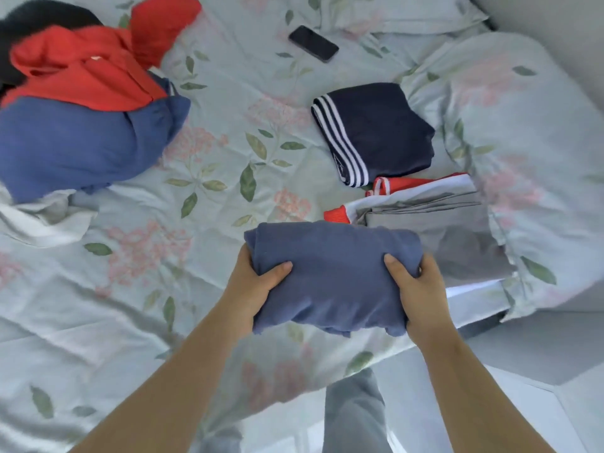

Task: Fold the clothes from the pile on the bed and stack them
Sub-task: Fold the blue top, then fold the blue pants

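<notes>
Stacking is the step in hand, as I am judging it. The person is holding a folded blue garment [333,276] between both hands, the left hand [255,289] gripping its left end and the right hand [421,295] gripping its right end. Each thumb is lying on top and the fingers are curling underneath.

The bundle is sitting just in front of a folded grey garment [434,237] and is covering its near left corner. A red and white garment [340,214] is showing under the grey one, so a stack is forming there. The next move is probably calling for carrying the blue bundle onto the grey garment and setting it flat without letting the folds open.

Behind the grey garment a folded navy striped garment [376,132] is lying separately. Far to its left the pile is waiting: a red hoodie [81,70] on another blue piece [75,142], with a white cloth [42,220] in front. A phone [313,43] is lying well behind the grey garment on the bed [196,256]. To the right a bunched duvet [523,142] is crowding the stack and leaving little room.
</notes>
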Motion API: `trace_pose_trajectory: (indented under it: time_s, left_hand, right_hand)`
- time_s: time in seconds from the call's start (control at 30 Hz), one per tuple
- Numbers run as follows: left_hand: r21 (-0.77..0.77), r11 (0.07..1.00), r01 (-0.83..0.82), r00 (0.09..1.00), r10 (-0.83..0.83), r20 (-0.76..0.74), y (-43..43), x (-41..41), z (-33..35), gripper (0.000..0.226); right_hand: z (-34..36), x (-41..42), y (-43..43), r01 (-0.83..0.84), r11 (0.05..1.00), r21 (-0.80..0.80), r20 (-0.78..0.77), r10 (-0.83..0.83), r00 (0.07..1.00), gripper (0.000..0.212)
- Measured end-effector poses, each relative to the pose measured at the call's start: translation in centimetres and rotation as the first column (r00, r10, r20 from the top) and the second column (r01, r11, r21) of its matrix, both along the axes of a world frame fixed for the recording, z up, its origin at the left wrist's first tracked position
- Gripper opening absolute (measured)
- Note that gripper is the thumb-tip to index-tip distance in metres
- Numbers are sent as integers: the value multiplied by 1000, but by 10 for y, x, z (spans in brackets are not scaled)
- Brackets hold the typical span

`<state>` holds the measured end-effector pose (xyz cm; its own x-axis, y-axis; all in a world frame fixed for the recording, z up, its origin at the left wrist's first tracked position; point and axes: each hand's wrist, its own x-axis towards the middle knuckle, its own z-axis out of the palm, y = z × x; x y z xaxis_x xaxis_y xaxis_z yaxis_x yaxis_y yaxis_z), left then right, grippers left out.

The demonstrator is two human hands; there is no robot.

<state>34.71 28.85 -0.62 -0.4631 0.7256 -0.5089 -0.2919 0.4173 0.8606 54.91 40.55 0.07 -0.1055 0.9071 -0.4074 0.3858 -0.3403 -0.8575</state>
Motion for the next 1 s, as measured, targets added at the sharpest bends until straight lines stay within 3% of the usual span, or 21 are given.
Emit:
trace_pose_trajectory:
  time_s: [0.23,0.33,0.4,0.47,0.53,0.57,0.63,0.7,0.8,0.9,1.0]
  left_hand:
    - [-20,991,-129,992,129,-9,122,117,-24,55]
    - [-210,972,-102,970,51,-237,151,140,-40,76]
    - [-433,885,-171,829,-108,-548,159,150,-42,87]
    - [-387,911,-144,547,-253,-798,166,162,-45,82]
    - [-348,936,40,306,-343,-888,176,173,-58,69]
    - [-427,896,122,245,-444,-862,179,174,-68,63]
    - [-605,770,203,210,-638,-741,179,171,-90,59]
    - [-658,717,233,162,-695,-700,174,162,-110,59]
    - [-629,735,253,76,-663,-745,170,154,-121,54]
    - [-585,761,279,67,-623,-779,167,143,-115,57]
    - [-543,800,257,71,-576,-815,152,116,-103,59]
  right_hand:
    - [-9,95,134,-75,987,143,216,43,975,25]
    - [-25,108,167,-123,989,81,375,85,923,54]
    - [-35,109,173,-231,971,68,629,138,765,65]
    - [-47,102,168,-406,904,132,749,177,638,65]
    - [-63,91,161,-554,820,143,789,243,564,63]
    - [-73,87,159,-601,792,107,800,290,525,63]
    - [-95,83,153,-655,756,6,810,380,446,64]
    - [-112,85,145,-682,729,-59,821,424,382,67]
    - [-119,84,139,-684,730,-18,841,380,384,67]
    - [-110,72,137,-650,759,-36,858,357,369,67]
    - [-88,42,124,-669,741,53,862,304,405,65]
